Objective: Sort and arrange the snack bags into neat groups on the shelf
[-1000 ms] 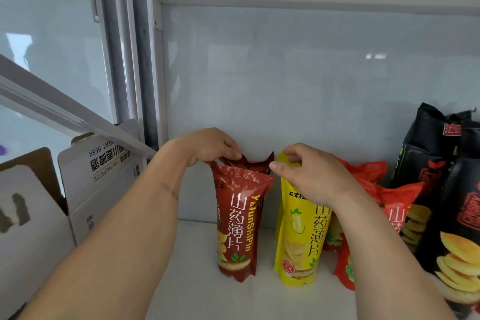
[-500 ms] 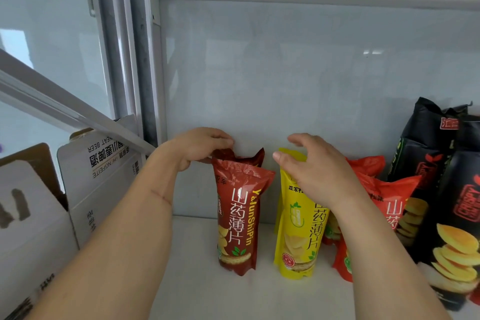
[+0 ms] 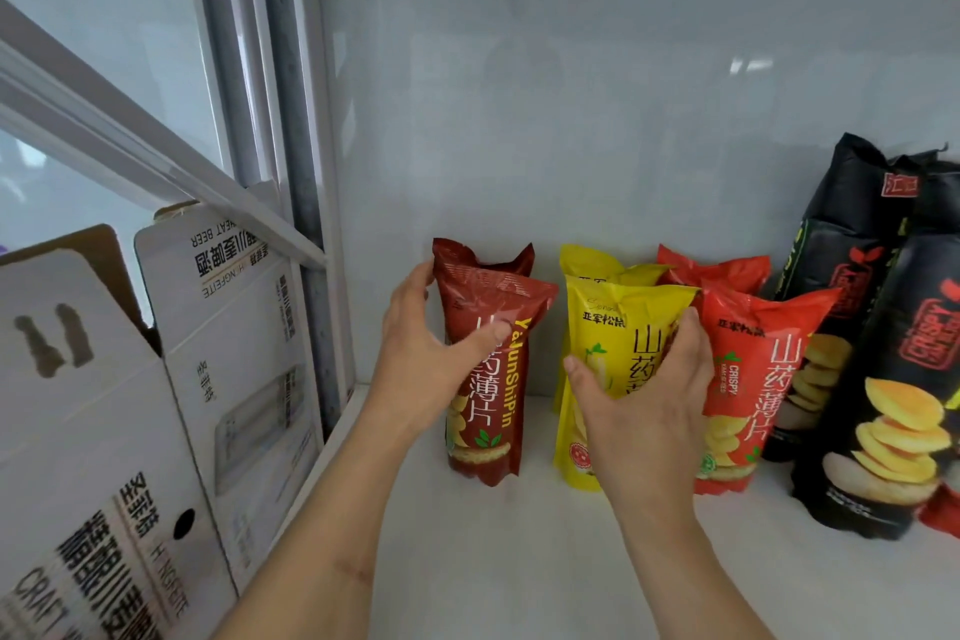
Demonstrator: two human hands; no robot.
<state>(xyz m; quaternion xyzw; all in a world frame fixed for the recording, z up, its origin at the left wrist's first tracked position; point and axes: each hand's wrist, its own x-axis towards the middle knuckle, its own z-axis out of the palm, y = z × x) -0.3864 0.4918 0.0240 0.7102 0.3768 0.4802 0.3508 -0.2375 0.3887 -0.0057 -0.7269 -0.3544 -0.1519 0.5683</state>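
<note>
On the white shelf [image 3: 545,561] the black bags [image 3: 883,379] stand at right, then the red bag [image 3: 763,379]. My right hand [image 3: 644,405] grasps the yellow bag [image 3: 613,327]; my left hand [image 3: 431,359] grasps the dark red bag [image 3: 493,411] beside it.

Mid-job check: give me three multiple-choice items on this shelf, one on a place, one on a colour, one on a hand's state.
1. Which bag stands furthest left?
A. dark red bag
B. yellow bag
C. black bag

2. What colour is the bag under the right hand?
A. black
B. yellow
C. green

3. What is the left hand doing?
A. resting on the shelf
B. holding the cardboard box
C. gripping the dark red bag

Key: A, it stands nearest the shelf's left frame; B, the fingers wrap the yellow front; C, thumb and fingers curl round its sides.
</note>
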